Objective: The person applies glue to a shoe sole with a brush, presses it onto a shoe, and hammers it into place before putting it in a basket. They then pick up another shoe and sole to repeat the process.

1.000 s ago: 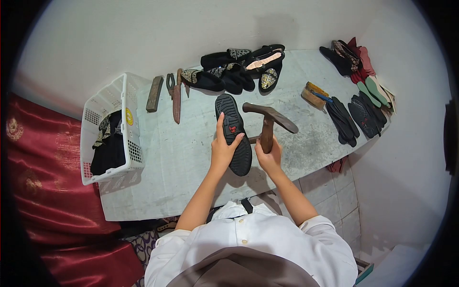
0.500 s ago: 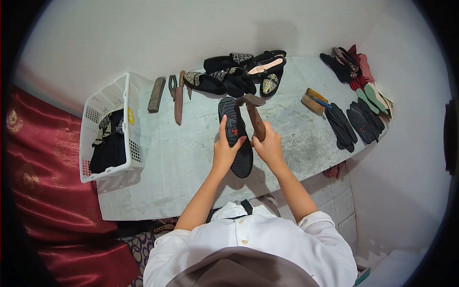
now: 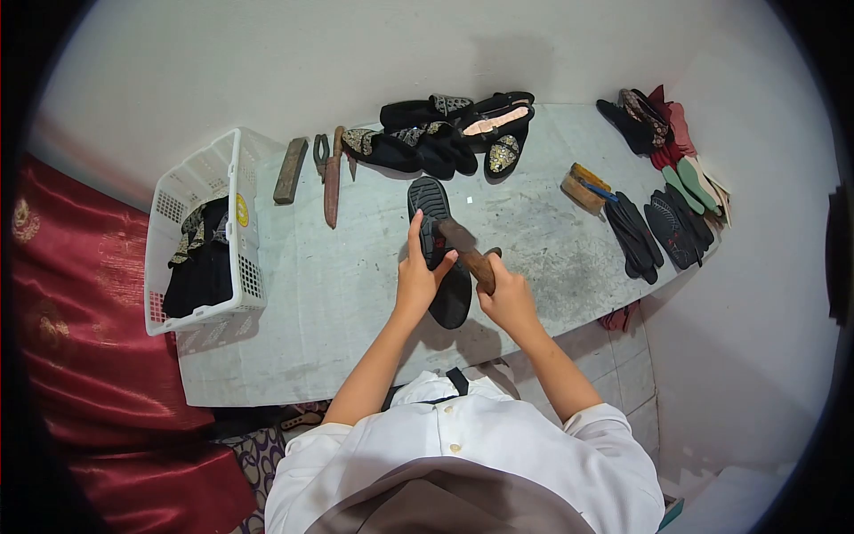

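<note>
My left hand (image 3: 421,278) grips a black shoe (image 3: 452,303) around its middle, the ridged sole facing up and the toe pointing away from me. My right hand (image 3: 508,298) is closed round the wooden handle of a hammer (image 3: 479,264). The hammer's dark head lies over the middle of the sole, close to the red mark on it and near my left fingers. Beyond the shoe's far end, a small white scrap (image 3: 470,200) rests on the table (image 3: 356,294).
Black shoes with glittery trim (image 3: 391,151) are heaped at the back. A white basket (image 3: 238,222) holds dark shoe pieces at left, beside a knife (image 3: 333,191), pliers (image 3: 321,156) and a block (image 3: 291,171). Rightward lie a brush (image 3: 584,190), black soles (image 3: 633,238) and green insoles (image 3: 692,185).
The hammer head has come down from beside the sole's far end to its middle. My right hand has shifted slightly toward me. The white scrap now shows on the table.
</note>
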The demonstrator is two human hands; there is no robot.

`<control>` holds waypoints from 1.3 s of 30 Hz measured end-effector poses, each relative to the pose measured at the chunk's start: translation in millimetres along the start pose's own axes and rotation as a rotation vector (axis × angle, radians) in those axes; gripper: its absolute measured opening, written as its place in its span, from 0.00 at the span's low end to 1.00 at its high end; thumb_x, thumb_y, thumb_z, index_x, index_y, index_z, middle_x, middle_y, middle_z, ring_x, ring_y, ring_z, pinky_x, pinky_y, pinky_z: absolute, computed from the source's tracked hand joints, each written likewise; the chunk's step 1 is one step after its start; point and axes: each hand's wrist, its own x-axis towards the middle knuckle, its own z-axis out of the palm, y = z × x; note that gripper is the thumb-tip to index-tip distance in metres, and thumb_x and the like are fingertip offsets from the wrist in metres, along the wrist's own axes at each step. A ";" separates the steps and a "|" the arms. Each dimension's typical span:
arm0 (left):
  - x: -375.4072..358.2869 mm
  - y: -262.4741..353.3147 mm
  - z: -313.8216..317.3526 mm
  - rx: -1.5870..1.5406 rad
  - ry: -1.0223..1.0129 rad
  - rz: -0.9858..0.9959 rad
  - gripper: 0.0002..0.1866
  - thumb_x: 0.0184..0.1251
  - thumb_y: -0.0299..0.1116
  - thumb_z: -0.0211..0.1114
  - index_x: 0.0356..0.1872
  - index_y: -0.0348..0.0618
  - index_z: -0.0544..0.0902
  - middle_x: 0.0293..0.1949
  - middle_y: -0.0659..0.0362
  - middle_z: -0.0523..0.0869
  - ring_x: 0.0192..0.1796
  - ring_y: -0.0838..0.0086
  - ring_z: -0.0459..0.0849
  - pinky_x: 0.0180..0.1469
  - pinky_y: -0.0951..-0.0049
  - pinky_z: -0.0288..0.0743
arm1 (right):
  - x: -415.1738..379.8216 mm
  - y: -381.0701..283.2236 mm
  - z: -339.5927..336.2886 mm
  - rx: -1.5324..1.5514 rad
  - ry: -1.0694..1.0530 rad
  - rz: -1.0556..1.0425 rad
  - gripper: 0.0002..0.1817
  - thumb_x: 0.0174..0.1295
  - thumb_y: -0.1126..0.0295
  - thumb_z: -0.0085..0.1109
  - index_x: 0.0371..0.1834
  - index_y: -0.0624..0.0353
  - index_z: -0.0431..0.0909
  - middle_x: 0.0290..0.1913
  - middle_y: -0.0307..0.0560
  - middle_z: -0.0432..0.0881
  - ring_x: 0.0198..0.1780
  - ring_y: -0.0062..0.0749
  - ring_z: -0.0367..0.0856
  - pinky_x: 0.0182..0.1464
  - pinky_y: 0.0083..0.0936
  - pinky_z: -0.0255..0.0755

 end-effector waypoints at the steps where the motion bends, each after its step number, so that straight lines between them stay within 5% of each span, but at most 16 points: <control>1: -0.9 0.2 -0.2 -0.011 -0.010 -0.011 0.46 0.57 0.46 0.69 0.71 0.58 0.47 0.50 0.40 0.80 0.49 0.46 0.82 0.48 0.58 0.76 | -1.0 1.5 -0.3 -0.043 -0.056 0.033 0.18 0.48 0.73 0.62 0.42 0.56 0.68 0.23 0.58 0.78 0.29 0.59 0.79 0.29 0.46 0.71; 16: 0.4 3.1 -3.8 -0.019 -0.033 -0.063 0.46 0.57 0.37 0.70 0.71 0.60 0.48 0.48 0.40 0.81 0.49 0.46 0.82 0.48 0.59 0.76 | -13.9 -1.9 6.6 -0.028 -0.071 0.033 0.16 0.48 0.79 0.58 0.41 0.60 0.69 0.21 0.61 0.77 0.30 0.61 0.79 0.29 0.37 0.73; 22: 1.0 -4.2 1.6 0.004 0.032 0.035 0.47 0.56 0.35 0.70 0.72 0.60 0.47 0.45 0.41 0.82 0.44 0.47 0.83 0.44 0.59 0.77 | -15.3 -9.4 1.0 0.159 0.021 -0.033 0.20 0.48 0.74 0.61 0.45 0.57 0.66 0.25 0.61 0.79 0.31 0.60 0.80 0.31 0.47 0.72; 26: 0.0 0.0 -3.1 0.000 -0.030 -0.042 0.47 0.56 0.33 0.70 0.72 0.59 0.48 0.45 0.40 0.82 0.44 0.48 0.83 0.44 0.58 0.76 | -12.6 0.6 11.0 -0.092 -0.086 0.046 0.23 0.48 0.76 0.59 0.49 0.57 0.66 0.22 0.64 0.77 0.29 0.62 0.79 0.30 0.50 0.70; 32: -2.0 -20.9 4.7 0.036 0.086 0.139 0.41 0.64 0.43 0.64 0.71 0.52 0.48 0.43 0.42 0.83 0.43 0.51 0.84 0.44 0.58 0.75 | -6.8 -6.6 6.8 -0.083 -0.111 0.095 0.23 0.47 0.75 0.60 0.49 0.56 0.66 0.21 0.64 0.77 0.29 0.64 0.78 0.30 0.51 0.70; 35: -13.3 -33.1 2.2 -0.298 0.060 -0.113 0.39 0.66 0.47 0.60 0.69 0.47 0.49 0.43 0.45 0.83 0.45 0.54 0.83 0.47 0.58 0.75 | -8.4 -5.8 7.1 -0.081 -0.097 0.096 0.22 0.47 0.76 0.59 0.48 0.56 0.67 0.22 0.64 0.77 0.29 0.65 0.77 0.31 0.51 0.70; 36: -14.6 -29.5 0.3 -0.239 0.132 -0.081 0.34 0.65 0.50 0.60 0.65 0.43 0.58 0.36 0.47 0.83 0.37 0.59 0.86 0.37 0.62 0.78 | -7.8 -6.5 6.9 -0.076 -0.101 0.103 0.21 0.47 0.76 0.59 0.47 0.56 0.67 0.22 0.65 0.77 0.30 0.65 0.77 0.31 0.51 0.70; 39: -18.6 -11.6 -20.9 -0.167 -0.187 -0.435 0.29 0.66 0.54 0.58 0.56 0.40 0.69 0.27 0.51 0.83 0.23 0.66 0.83 0.22 0.70 0.75 | -5.8 -6.4 6.0 -0.057 -0.104 0.112 0.19 0.48 0.77 0.58 0.45 0.57 0.67 0.23 0.65 0.77 0.30 0.65 0.77 0.31 0.50 0.70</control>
